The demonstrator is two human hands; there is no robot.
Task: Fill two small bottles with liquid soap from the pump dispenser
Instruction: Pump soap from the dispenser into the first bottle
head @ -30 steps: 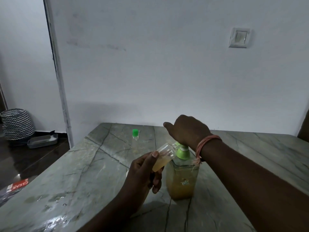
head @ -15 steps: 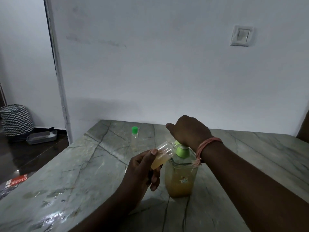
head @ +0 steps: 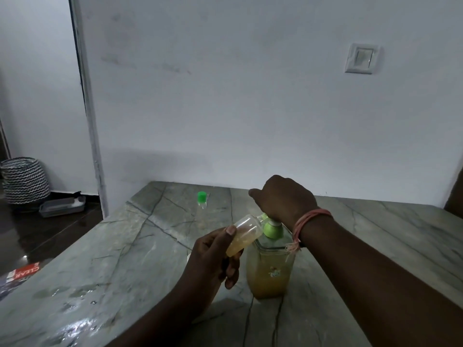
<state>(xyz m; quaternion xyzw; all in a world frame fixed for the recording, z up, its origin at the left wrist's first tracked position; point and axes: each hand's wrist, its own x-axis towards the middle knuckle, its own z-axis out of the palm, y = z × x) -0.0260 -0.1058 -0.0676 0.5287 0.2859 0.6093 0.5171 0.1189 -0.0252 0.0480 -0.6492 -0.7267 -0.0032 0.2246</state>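
Observation:
A clear pump dispenser point(head: 270, 269) of amber soap stands near the table's front, its green collar showing under my right hand point(head: 284, 197), which lies closed over the pump head. My left hand point(head: 213, 259) holds a small clear bottle point(head: 244, 235), tilted, its mouth against the green spout. Amber soap fills its lower half. A second small bottle point(head: 202, 205) with a green cap stands upright farther back on the table, left of the dispenser.
The grey marble table point(head: 120, 259) has wet patches near its front left corner. Its far edge meets a white wall with a switch point(head: 361, 58). On the floor at left are a patterned basket point(head: 25, 180) and a grey tray point(head: 61, 207).
The view has shifted slightly. The pump's green collar now shows more under my right hand. My left hand still keeps the small bottle at the spout.

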